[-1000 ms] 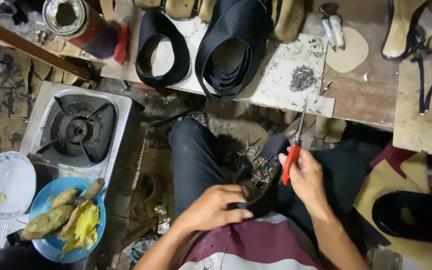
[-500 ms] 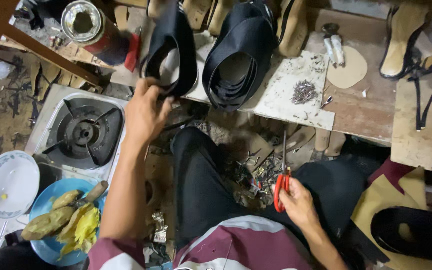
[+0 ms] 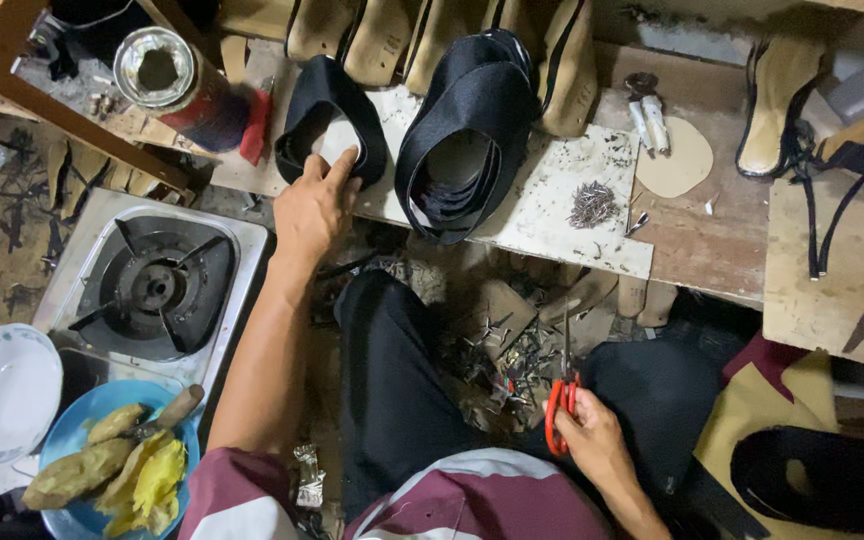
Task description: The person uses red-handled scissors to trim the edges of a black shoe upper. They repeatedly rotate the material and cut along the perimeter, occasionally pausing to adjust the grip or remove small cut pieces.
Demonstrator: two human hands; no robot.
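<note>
My left hand reaches forward onto the low workbench and takes hold of the near edge of a black strap loop. A bigger stack of black strap loops lies just right of it on a white board. My right hand rests low over my right knee and grips red-handled scissors, blades pointing away from me. My legs in dark trousers fill the lower middle.
A single gas burner stands at the left, with a white plate and a blue bowl of food in front of it. A tin can, tan soles, a nail pile and a strappy sandal sit on the bench. Scraps litter the floor.
My left hand left my lap, stretched out to the bench and closed on the small black loop. My right hand sank lower with the scissors.
</note>
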